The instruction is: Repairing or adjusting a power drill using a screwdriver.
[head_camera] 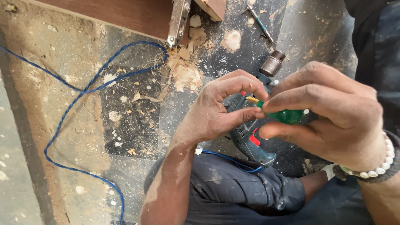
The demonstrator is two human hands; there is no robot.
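My right hand (pixel 333 112) grips a small green translucent handle (pixel 285 116), like that of a screwdriver. My left hand (pixel 216 110) pinches the yellow tip (pixel 252 100) sticking out of that handle between thumb and fingers. Both hands are dusty with sawdust and meet above my lap. A bead bracelet (pixel 381 166) circles my right wrist. Below the hands, on the floor, lies a teal electric drill (pixel 250 141) with red switches and a dark chuck (pixel 272 64); its body is partly hidden by my fingers.
A twisted blue cable (pixel 79 89) loops across the dusty dark floor to the drill. Sawdust and wood shavings (pixel 185 73) are heaped near a brown wooden board (pixel 125 14) with a metal hinge (pixel 178 23). A slim tool (pixel 260 23) lies at top.
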